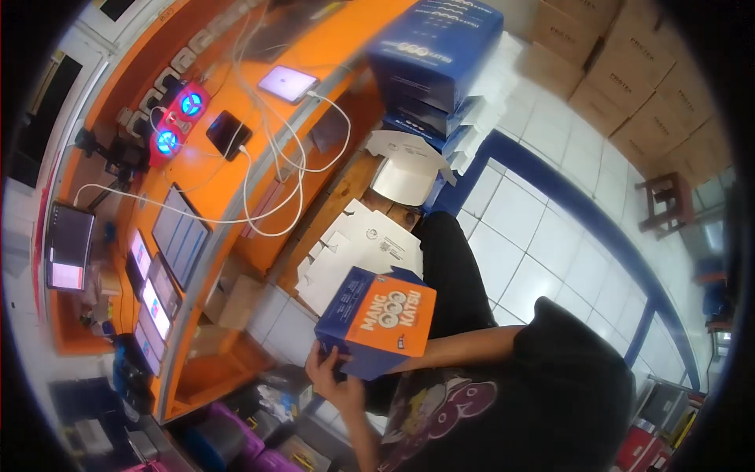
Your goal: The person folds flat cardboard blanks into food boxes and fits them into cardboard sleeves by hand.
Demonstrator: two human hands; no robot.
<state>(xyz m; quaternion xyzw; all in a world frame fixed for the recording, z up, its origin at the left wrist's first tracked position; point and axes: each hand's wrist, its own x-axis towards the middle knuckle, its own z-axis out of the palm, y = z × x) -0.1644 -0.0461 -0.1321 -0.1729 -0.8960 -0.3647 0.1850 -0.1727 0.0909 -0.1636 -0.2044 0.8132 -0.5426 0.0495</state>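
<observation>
A blue and orange box printed "MANG KATSU" is in front of my torso. My left hand grips its lower left corner, with the fingers bent against the blue side. From the right, my right forearm reaches behind the box, which hides that hand. Just beyond the box, a flat white die-cut carton sheet lies on a wooden surface. Farther up is a partly folded white carton.
Blue printed boxes are stacked at the top. An orange desk on the left holds phones, a tablet and looping white cables. Brown cartons and a small stool stand at the right.
</observation>
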